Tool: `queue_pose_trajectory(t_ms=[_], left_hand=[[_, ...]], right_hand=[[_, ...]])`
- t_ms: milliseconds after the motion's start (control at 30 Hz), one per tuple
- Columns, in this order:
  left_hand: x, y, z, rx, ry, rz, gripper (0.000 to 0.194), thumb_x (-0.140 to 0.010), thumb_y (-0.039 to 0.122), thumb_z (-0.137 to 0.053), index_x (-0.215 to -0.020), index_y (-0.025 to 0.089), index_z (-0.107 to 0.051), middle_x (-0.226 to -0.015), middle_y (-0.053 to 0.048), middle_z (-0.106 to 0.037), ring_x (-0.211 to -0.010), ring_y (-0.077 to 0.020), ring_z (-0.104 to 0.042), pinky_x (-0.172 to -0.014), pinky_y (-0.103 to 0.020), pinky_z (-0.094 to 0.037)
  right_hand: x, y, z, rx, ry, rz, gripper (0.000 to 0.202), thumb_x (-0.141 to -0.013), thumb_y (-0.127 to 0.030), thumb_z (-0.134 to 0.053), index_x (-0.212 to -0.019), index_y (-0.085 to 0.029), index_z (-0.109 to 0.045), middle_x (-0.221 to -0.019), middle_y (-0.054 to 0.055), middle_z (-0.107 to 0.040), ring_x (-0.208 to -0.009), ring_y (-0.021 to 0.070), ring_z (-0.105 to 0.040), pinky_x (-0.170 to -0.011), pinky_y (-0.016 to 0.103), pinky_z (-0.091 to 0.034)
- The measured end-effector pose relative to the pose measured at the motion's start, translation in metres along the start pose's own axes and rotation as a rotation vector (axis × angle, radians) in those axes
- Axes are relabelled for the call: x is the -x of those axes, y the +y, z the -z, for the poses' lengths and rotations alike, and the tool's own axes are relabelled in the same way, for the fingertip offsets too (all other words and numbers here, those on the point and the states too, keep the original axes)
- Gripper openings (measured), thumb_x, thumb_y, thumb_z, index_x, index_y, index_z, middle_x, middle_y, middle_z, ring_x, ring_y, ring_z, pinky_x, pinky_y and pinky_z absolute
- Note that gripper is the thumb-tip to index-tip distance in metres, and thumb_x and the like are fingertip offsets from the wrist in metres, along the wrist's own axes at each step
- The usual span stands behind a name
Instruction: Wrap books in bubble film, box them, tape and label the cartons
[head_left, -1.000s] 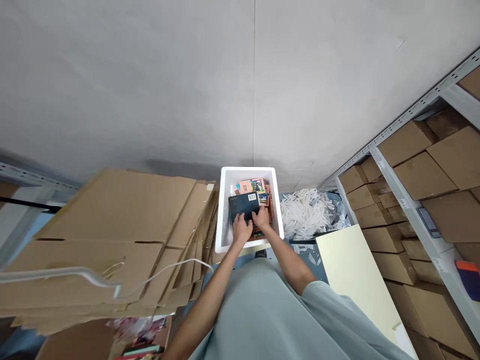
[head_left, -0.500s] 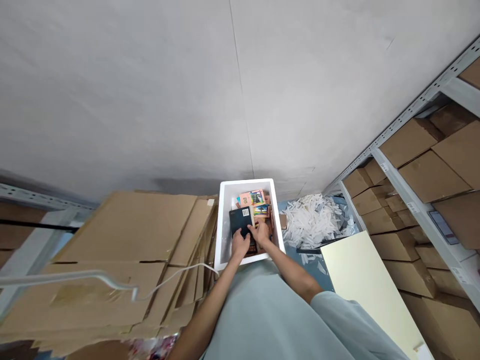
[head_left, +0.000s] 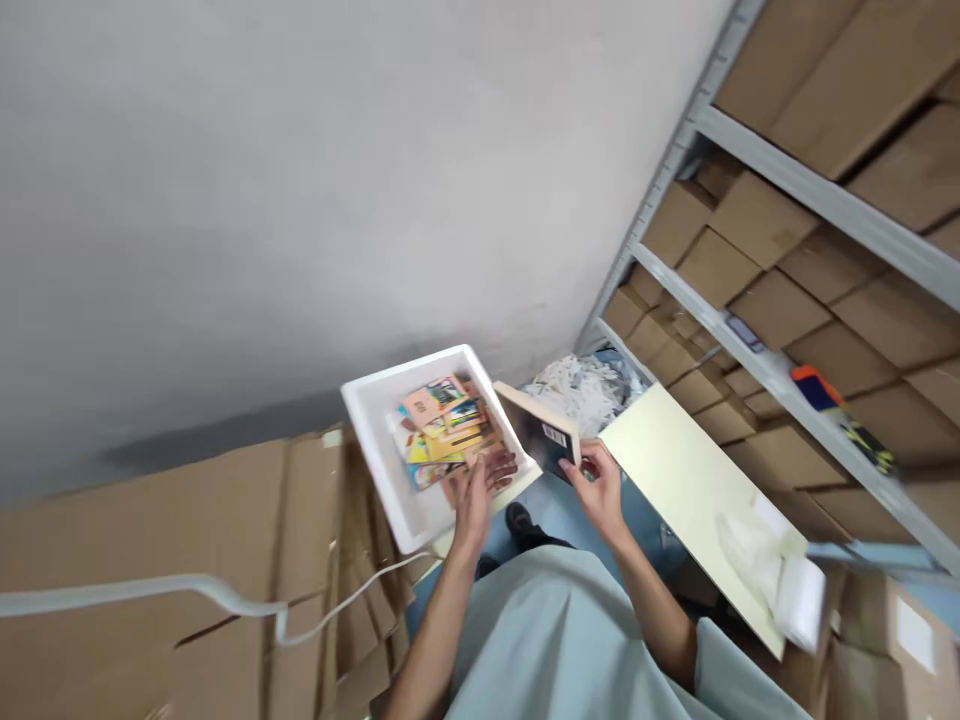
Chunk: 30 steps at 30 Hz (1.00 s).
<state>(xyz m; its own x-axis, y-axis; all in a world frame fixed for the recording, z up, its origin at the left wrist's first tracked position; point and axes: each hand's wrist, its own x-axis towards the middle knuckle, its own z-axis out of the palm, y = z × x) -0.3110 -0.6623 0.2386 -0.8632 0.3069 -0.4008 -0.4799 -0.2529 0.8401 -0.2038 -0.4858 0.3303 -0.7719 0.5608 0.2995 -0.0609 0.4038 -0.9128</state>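
Note:
My right hand (head_left: pixel 598 487) grips a thick dark book (head_left: pixel 536 430) by its lower right corner. The book is tilted, with a white barcode label on its dark cover and pale page edges along the top. It hangs just right of a white foam box (head_left: pixel 375 462). Over the box's right side is my left hand (head_left: pixel 480 492), fingers spread and holding nothing. Several colourful booklets (head_left: pixel 448 430) in orange, yellow and blue lie inside the box, partly beneath my left fingers.
Flattened cardboard (head_left: pixel 150 560) is stacked at left, crossed by a white cable (head_left: pixel 210 588). Shelves of brown boxes (head_left: pixel 780 310) stand at right. A pale yellow board (head_left: pixel 675 480) and a heap of white paper strips (head_left: pixel 581 388) lie beyond the book.
The dark book has come out of the box to the right in my right hand. My left hand has let go of it. The view has turned right, and the box appears rotated.

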Motion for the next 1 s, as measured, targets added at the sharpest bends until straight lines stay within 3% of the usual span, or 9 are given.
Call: queue_pose_trajectory(t_ms=[133,167,300,400,467,567,767,900,1000], left_hand=[[0.009,-0.016,-0.067,0.049,-0.312,0.278,0.075,-0.09,0.087,-0.059,-0.101,0.016,-0.078,-0.102,-0.019,-0.085,-0.093,-0.0333,-0.082,-0.076,-0.039,-0.062],[0.012,-0.021,-0.083,0.046,-0.369,0.351,0.07,-0.092,0.084,-0.058,-0.099,0.017,-0.078,-0.098,-0.018,-0.084,-0.094,-0.0342,-0.082,-0.076,-0.039,-0.063],[0.023,-0.047,-0.137,0.043,-0.541,0.604,0.046,-0.099,0.063,-0.061,-0.101,0.02,-0.077,-0.093,-0.014,-0.084,-0.097,-0.0349,-0.083,-0.08,-0.043,-0.066],[0.027,-0.067,-0.175,-0.015,-0.641,0.739,0.041,-0.094,0.06,-0.069,-0.097,0.02,-0.076,-0.093,-0.014,-0.084,-0.092,-0.0345,-0.082,-0.08,-0.045,-0.066],[0.028,-0.083,-0.207,-0.094,-0.693,0.773,0.044,-0.089,0.062,-0.074,-0.098,0.02,-0.076,-0.099,-0.016,-0.084,-0.092,-0.0352,-0.082,-0.081,-0.046,-0.066],[0.028,-0.113,-0.263,-0.211,-0.764,0.781,0.047,-0.083,0.061,-0.077,-0.103,0.019,-0.077,-0.102,-0.018,-0.084,-0.098,-0.0387,-0.081,-0.085,-0.05,-0.066],[0.032,-0.174,-0.371,-0.265,-0.798,0.797,0.031,-0.068,0.041,-0.078,-0.09,0.018,-0.076,-0.09,-0.014,-0.08,-0.083,-0.0336,-0.077,-0.077,-0.046,-0.065],[0.035,-0.197,-0.42,-0.298,-0.887,0.758,0.056,-0.06,0.031,-0.076,-0.114,0.017,-0.08,-0.103,-0.012,-0.082,-0.084,-0.0299,-0.076,-0.075,-0.039,-0.062],[0.033,-0.204,-0.445,-0.4,-0.863,0.708,0.062,-0.064,0.034,-0.081,-0.124,0.02,-0.077,-0.102,-0.009,-0.081,-0.082,-0.0261,-0.076,-0.074,-0.035,-0.06]], right_hand=[[0.051,-0.02,0.086,0.197,0.023,0.097,0.002,-0.102,-0.026,-0.074,-0.104,-0.026,-0.075,-0.109,0.007,-0.074,-0.095,0.0207,-0.073,-0.074,0.029,-0.057],[0.062,-0.021,0.105,0.232,0.013,0.106,0.007,-0.103,-0.023,-0.072,-0.108,-0.026,-0.076,-0.111,0.007,-0.074,-0.098,0.0213,-0.074,-0.077,0.03,-0.059],[0.094,-0.017,0.17,0.345,0.041,0.133,0.018,-0.105,-0.02,-0.069,-0.115,-0.03,-0.08,-0.112,0.007,-0.075,-0.112,0.024,-0.078,-0.094,0.037,-0.063],[0.109,-0.01,0.217,0.435,0.099,0.104,0.018,-0.103,-0.022,-0.074,-0.112,-0.034,-0.084,-0.112,0.006,-0.079,-0.129,0.0285,-0.075,-0.115,0.051,-0.056],[0.116,-0.003,0.247,0.48,0.135,0.031,0.018,-0.1,-0.024,-0.078,-0.108,-0.037,-0.086,-0.115,0.006,-0.081,-0.139,0.0314,-0.07,-0.128,0.061,-0.044],[0.126,0.016,0.291,0.487,0.219,-0.07,0.02,-0.096,-0.023,-0.081,-0.104,-0.04,-0.088,-0.132,0.006,-0.08,-0.152,0.0342,-0.061,-0.135,0.068,-0.032],[0.141,0.076,0.377,0.432,0.423,-0.184,0.022,-0.096,-0.021,-0.078,-0.1,-0.038,-0.091,-0.167,0.005,-0.061,-0.172,0.0362,-0.033,-0.135,0.071,-0.03],[0.142,0.11,0.418,0.369,0.525,-0.275,0.022,-0.098,-0.023,-0.074,-0.096,-0.036,-0.092,-0.174,0.004,-0.053,-0.176,0.0349,-0.022,-0.137,0.071,-0.029],[0.133,0.134,0.435,0.266,0.565,-0.296,0.022,-0.103,-0.034,-0.07,-0.107,-0.035,-0.091,-0.178,0.006,-0.047,-0.174,0.0354,-0.028,-0.137,0.067,-0.032]])
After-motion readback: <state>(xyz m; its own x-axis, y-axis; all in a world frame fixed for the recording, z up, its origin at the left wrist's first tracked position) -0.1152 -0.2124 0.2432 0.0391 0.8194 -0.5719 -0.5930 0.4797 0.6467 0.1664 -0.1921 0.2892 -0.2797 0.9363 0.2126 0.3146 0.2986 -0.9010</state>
